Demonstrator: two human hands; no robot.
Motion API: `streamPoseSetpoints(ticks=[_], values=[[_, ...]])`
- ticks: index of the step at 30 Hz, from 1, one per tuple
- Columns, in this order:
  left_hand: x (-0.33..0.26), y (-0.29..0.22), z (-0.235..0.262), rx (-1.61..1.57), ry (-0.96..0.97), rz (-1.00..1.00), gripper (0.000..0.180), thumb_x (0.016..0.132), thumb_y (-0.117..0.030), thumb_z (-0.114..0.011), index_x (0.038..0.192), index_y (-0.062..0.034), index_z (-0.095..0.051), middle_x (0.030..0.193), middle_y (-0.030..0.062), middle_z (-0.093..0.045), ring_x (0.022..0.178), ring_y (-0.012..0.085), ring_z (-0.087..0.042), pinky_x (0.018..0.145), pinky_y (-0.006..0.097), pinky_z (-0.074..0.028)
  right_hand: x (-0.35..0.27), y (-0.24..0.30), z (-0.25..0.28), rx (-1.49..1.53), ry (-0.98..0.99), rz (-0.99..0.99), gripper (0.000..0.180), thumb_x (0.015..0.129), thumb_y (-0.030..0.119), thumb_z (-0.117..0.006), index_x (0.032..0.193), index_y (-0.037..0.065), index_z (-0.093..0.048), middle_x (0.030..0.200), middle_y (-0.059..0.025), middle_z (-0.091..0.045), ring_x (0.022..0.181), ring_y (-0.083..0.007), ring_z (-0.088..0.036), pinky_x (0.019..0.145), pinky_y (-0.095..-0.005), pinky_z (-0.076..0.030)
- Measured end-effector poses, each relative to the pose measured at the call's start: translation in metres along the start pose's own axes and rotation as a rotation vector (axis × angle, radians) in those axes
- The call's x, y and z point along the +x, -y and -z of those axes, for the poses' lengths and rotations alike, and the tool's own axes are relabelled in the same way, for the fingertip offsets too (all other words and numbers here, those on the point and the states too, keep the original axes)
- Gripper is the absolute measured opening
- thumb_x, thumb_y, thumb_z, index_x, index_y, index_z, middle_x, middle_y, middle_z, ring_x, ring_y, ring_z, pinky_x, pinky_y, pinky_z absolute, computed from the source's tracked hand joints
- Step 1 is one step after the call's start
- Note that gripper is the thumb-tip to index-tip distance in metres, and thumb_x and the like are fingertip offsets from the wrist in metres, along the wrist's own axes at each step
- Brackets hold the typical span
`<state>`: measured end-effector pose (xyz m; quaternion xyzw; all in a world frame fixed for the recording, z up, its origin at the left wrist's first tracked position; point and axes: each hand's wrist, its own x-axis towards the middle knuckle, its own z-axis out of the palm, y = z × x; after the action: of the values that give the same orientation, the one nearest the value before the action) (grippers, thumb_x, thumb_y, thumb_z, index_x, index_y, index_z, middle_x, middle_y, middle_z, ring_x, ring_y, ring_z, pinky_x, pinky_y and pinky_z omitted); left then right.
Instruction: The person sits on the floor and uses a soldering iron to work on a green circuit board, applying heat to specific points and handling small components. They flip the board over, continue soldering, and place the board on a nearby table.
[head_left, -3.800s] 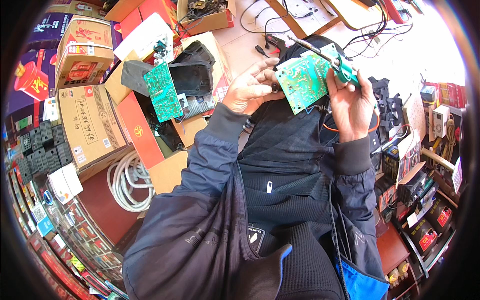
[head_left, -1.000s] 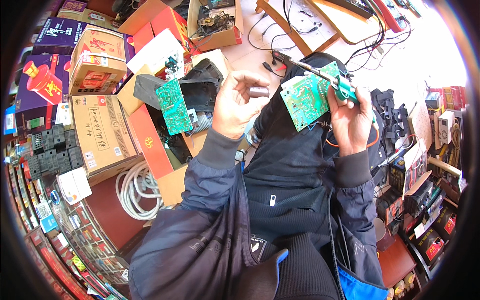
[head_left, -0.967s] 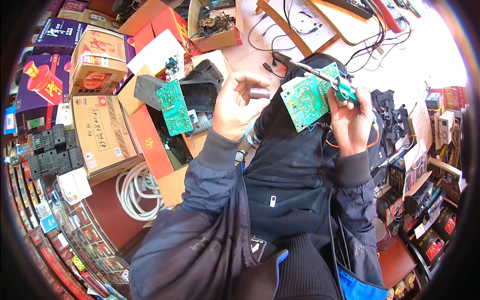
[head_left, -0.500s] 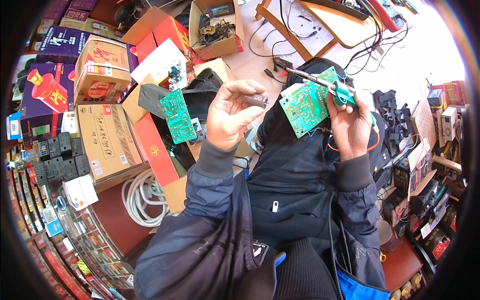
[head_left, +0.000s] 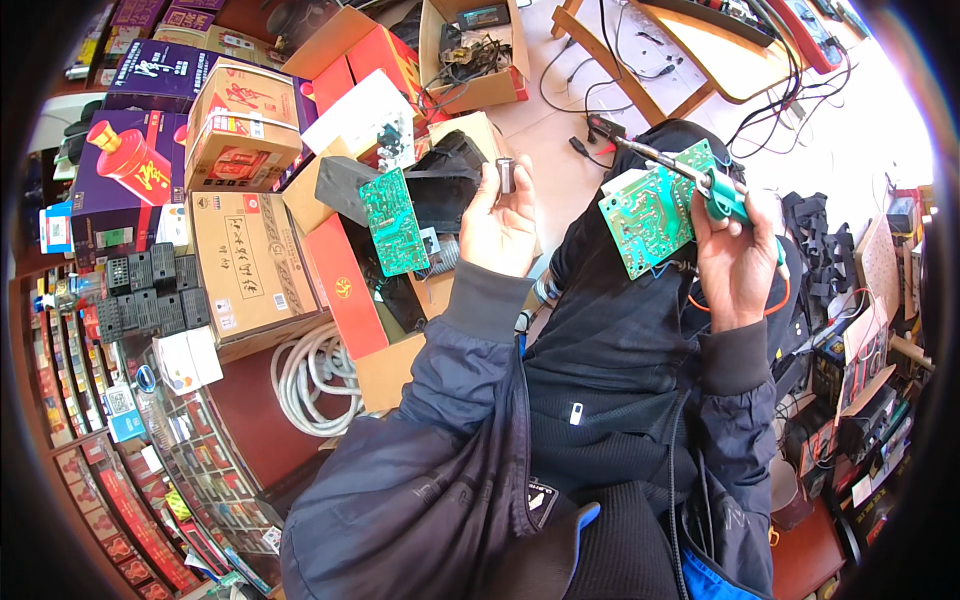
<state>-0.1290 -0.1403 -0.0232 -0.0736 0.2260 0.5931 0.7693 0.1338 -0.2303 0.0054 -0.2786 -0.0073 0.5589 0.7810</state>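
A small dark cylinder, which looks like a capacitor point(head_left: 506, 176), stands upright between the thumb and fingers of my left hand point(head_left: 497, 228). My right hand point(head_left: 738, 262) is closed round the green handle of a soldering iron point(head_left: 727, 202). The iron's metal shaft points up and to the left, across the top of a green circuit board point(head_left: 640, 228). That board is over my right leg, solder side up, and the right fingers are at its right edge; whether they grip it I cannot tell. An orange cord trails from the iron's handle.
Left of my left hand, another green circuit board point(head_left: 393, 228) leans on an open carton holding black parts. Stacked boxes point(head_left: 240, 125) and a coil of pale hose point(head_left: 312, 385) lie further left. A wooden stand point(head_left: 640, 75) and loose cables are ahead; cluttered gear point(head_left: 825, 235) is at right.
My left hand has turned, so the cylinder has gone from lying sideways to upright. The whole view has shifted. My right hand keeps its hold on the soldering iron beside the board.
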Motion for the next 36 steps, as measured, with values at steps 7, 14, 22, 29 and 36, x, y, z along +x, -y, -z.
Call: streamPoseSetpoints(ticks=[7, 14, 22, 29, 36], values=[[0.0, 0.005, -0.002, 0.086, -0.011, -0.027, 0.018, 0.1, -0.011, -0.062, 0.108, 0.005, -0.06, 0.112, 0.0199, -0.066, 0.11, 0.031, -0.066, 0.092, 0.037, -0.061, 0.0, 0.0, 0.002, 0.032, -0.026, -0.014, 0.02, 0.1, 0.015, -0.058, 0.107, -0.002, -0.064, 0.075, -0.0031, -0.052, 0.071, -0.015, -0.053, 0.105, -0.0498, -0.051], [0.004, 0.001, -0.012, 0.354, 0.392, -0.049, 0.014, 0.099, -0.016, -0.064, 0.11, -0.0071, -0.061, 0.113, 0.0149, -0.069, 0.078, 0.0192, -0.062, 0.069, 0.033, -0.048, 0.0, 0.0, -0.001, 0.014, -0.067, -0.012, 0.018, 0.1, 0.016, -0.057, 0.106, -0.001, -0.063, 0.074, -0.0015, -0.05, 0.072, -0.0141, -0.053, 0.102, -0.0481, -0.054], [0.025, -0.008, -0.062, 0.656, 0.37, -0.146, 0.024, 0.095, 0.002, -0.061, 0.119, -0.0013, -0.06, 0.112, 0.0123, -0.069, 0.095, 0.0218, -0.069, 0.085, 0.033, -0.056, -0.004, -0.001, -0.005, 0.063, -0.076, -0.024, 0.018, 0.099, 0.016, -0.057, 0.107, 0.0, -0.061, 0.072, -0.0016, -0.05, 0.073, -0.0159, -0.055, 0.098, -0.0463, -0.053], [0.073, -0.025, -0.143, 1.024, 0.542, -0.23, 0.029, 0.095, -0.004, -0.061, 0.124, 0.0048, -0.059, 0.115, 0.0139, -0.068, 0.098, 0.0225, -0.07, 0.088, 0.033, -0.057, -0.004, -0.002, -0.004, 0.056, -0.061, -0.029, 0.018, 0.098, 0.017, -0.057, 0.105, 0.0, -0.061, 0.072, -0.0019, -0.049, 0.072, -0.0156, -0.053, 0.096, -0.044, -0.053], [0.12, -0.02, -0.195, 1.138, 0.655, -0.14, 0.028, 0.097, -0.007, -0.065, 0.122, 0.0037, -0.062, 0.111, 0.0131, -0.071, 0.09, 0.0191, -0.069, 0.082, 0.031, -0.056, -0.003, -0.001, -0.003, 0.059, -0.086, -0.043, 0.018, 0.098, 0.017, -0.058, 0.105, 0.0, -0.061, 0.071, -0.002, -0.049, 0.071, -0.0157, -0.053, 0.099, -0.0463, -0.054]])
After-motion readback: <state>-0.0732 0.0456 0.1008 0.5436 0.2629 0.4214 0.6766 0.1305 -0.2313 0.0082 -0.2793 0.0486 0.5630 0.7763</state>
